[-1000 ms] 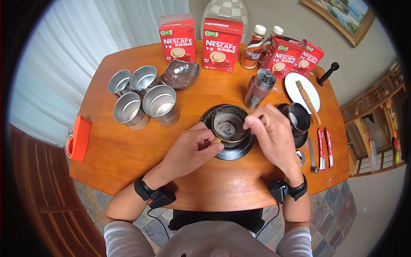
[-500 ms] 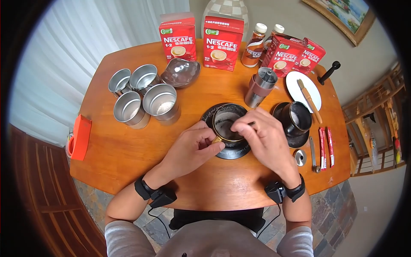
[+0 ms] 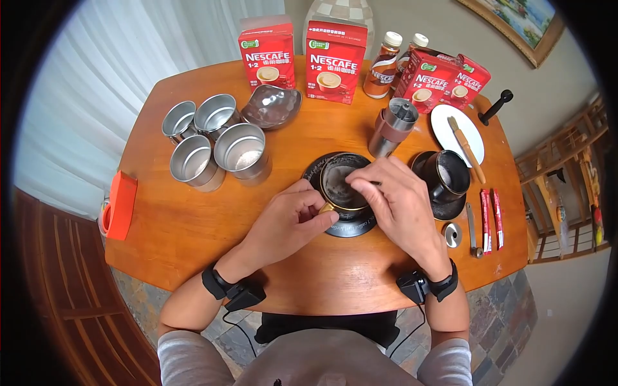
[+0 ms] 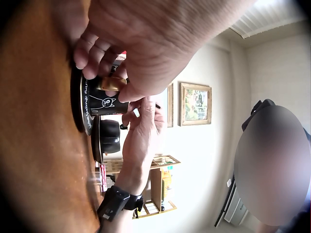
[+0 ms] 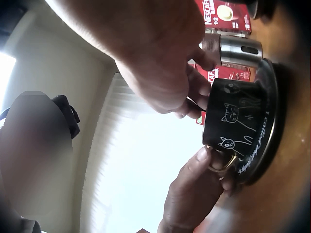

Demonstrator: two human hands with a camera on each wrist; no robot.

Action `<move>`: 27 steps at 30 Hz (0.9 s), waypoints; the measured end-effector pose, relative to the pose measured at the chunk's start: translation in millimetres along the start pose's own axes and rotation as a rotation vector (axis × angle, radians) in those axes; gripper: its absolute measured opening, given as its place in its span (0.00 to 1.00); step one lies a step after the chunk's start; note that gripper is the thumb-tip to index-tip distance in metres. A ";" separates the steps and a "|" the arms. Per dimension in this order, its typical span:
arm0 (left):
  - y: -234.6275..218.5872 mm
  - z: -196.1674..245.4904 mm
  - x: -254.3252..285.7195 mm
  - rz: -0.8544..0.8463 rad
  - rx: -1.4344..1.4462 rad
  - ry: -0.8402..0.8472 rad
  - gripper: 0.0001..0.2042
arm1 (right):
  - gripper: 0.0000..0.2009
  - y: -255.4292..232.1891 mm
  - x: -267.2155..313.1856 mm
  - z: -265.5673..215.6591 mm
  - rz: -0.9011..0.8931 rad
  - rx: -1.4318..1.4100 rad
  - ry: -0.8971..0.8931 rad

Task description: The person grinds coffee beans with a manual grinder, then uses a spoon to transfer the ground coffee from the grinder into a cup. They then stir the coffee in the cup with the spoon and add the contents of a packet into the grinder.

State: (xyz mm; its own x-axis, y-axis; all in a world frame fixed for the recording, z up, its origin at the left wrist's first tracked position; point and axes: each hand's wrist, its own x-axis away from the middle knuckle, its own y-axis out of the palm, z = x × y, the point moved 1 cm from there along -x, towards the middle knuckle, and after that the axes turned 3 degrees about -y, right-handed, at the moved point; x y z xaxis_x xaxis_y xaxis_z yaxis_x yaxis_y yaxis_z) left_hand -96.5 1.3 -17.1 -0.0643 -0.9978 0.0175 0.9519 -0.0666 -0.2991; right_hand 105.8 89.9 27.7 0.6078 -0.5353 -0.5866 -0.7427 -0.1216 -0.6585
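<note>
In the head view a black cup point(image 3: 346, 201) with a gold rim stands on a black saucer point(image 3: 356, 229) with white lettering. My left hand point(image 3: 293, 215) pinches the cup's gold handle point(image 4: 112, 84) between thumb and fingers. White cat drawings show on the cup point(image 5: 235, 115) in the right wrist view. Over the cup's right rim, my right hand point(image 3: 402, 202) pinches a thin dark utensil handle point(image 3: 377, 184), its lower end hidden by fingers and cup. Greyish powder or residue coats the cup's inside.
A second black cup point(image 3: 452, 174) sits right of my right hand, near a metal disc point(image 3: 452, 235) and red sachets point(image 3: 499, 219). Behind stands a coffee grinder point(image 3: 394, 128). Several metal cups point(image 3: 241, 151) are at left, red boxes point(image 3: 336, 61) at the back.
My right hand has moved left and lower over the cup, then shifted slightly; the dark handle's end now shows. My left hand keeps its hold on the cup handle.
</note>
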 end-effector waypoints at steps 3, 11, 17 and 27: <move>-0.4 -2.4 0.5 -0.027 -0.005 -0.005 0.08 | 0.06 -8.0 0.6 4.5 0.025 0.095 0.049; -1.4 -1.3 0.8 -0.031 -0.010 -0.020 0.05 | 0.07 -5.0 1.2 -0.4 -0.067 -0.067 0.030; 0.0 -2.2 0.3 -0.022 0.008 0.004 0.07 | 0.06 -11.7 0.2 4.8 0.011 0.113 0.071; -0.2 -0.1 0.5 -0.025 0.018 -0.009 0.06 | 0.07 -6.1 1.1 2.2 -0.009 -0.001 0.079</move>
State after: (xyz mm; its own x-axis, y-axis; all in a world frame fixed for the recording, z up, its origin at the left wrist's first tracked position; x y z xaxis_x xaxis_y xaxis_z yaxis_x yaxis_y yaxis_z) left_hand -96.8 0.8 -17.1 -0.0858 -0.9957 0.0334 0.9551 -0.0918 -0.2817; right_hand 111.6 91.9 30.1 0.5902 -0.5986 -0.5416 -0.7378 -0.1277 -0.6628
